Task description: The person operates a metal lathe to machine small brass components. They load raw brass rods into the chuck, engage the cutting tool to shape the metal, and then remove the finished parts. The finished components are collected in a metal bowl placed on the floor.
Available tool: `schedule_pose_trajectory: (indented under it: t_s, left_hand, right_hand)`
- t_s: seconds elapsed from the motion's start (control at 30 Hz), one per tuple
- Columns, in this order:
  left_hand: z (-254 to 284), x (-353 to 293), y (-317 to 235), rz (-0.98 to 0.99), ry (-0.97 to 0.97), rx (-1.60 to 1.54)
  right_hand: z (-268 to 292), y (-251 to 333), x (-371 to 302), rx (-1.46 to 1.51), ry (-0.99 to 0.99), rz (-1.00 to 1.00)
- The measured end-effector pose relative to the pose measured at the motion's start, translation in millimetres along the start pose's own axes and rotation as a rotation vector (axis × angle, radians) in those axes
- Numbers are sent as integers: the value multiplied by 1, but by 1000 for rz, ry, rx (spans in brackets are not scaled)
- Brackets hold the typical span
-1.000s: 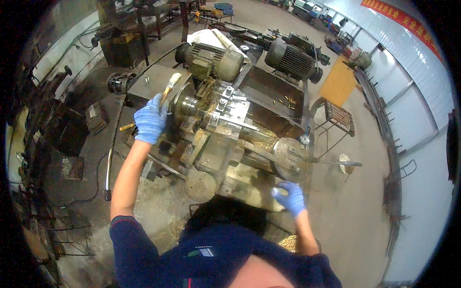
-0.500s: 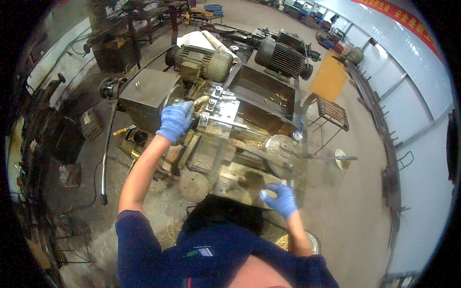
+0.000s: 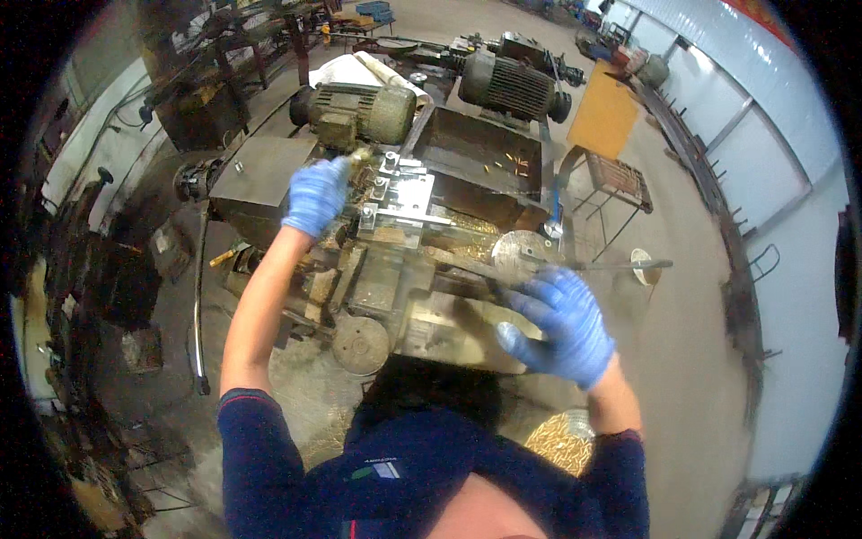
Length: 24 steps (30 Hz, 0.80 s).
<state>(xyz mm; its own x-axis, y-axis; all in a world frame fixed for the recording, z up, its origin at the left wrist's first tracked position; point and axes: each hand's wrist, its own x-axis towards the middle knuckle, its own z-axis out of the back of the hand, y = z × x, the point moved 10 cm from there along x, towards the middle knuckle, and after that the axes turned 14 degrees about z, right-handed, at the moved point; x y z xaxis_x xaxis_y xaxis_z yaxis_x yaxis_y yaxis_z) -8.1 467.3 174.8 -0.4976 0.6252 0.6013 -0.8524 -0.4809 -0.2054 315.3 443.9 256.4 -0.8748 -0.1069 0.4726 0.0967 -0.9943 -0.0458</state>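
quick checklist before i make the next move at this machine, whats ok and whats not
1. Left hand and right hand gloved: ok, both in blue.
2. Brush held: ok, the left hand is closed on it, though only a blurred tip shows.
3. Right hand empty: cannot tell, fingers spread but the palm is hidden.
4. Right hand off the round metal disc: cannot tell, they overlap in this view.
5. Sleeves clear of the machine: ok, both short.
6. Area beside the bolted steel block free of golden chips: not ok, some lie there.
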Motion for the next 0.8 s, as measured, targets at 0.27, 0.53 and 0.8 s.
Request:
schedule_pose_trajectory:
  t_s: [0.27, 0.53, 0.8]
  left_hand:
    - [-31, 11, 14, 51, 92, 50]
    - [-56, -2, 13, 39, 154, 181]
    - [-47, 8, -11, -16, 379, 351]
  right_hand:
    - [86, 78, 43, -112, -186, -108]
    - [98, 93, 29, -527, -307, 20]
    - [102, 95, 22, -458, -252, 167]
